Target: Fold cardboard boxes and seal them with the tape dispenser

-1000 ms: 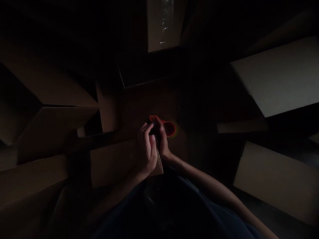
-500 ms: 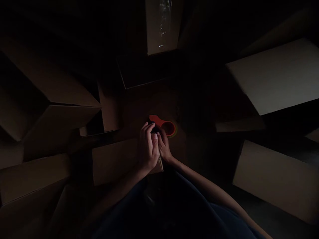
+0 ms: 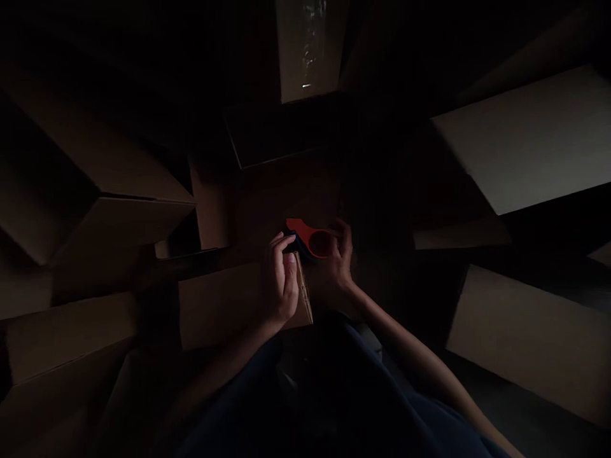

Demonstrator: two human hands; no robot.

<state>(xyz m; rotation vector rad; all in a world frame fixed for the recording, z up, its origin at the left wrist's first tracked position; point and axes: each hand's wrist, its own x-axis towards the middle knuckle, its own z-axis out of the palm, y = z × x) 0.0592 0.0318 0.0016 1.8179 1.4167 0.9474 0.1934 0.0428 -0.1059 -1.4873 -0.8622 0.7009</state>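
An orange-red plastic tool [image 3: 304,233] lies near the centre of the frame, running slantwise from a narrow, blunt upper-left end to a broad round ring at the right, whose inside is dark. A dark blue strip [image 3: 300,245] runs along its lower-left side.

The right hand [image 3: 342,251] is at the ring's right rim, fingers bent; in this dim light I cannot tell whether its grip is closed on the rim or only beside it. The left hand [image 3: 285,277] rests on the right end of a low cardboard box [image 3: 219,302], fingers curled over the far edge near the blue strip; how firm that grip is, I cannot tell.

The box's layered right edge slants down just right of the left thumb, toward the person's dark blue clothing [image 3: 229,401]. Above the tool, brown cardboard [image 3: 281,191] reaches up to a black panel [image 3: 272,137] with a thin pale edge; a carton with shiny tape [image 3: 310,51] stands at top centre. Cartons [image 3: 143,219] crowd the left of the frame. A wide, dark gap separates the right hand from the pale cardboard panels [image 3: 529,140] at the right.
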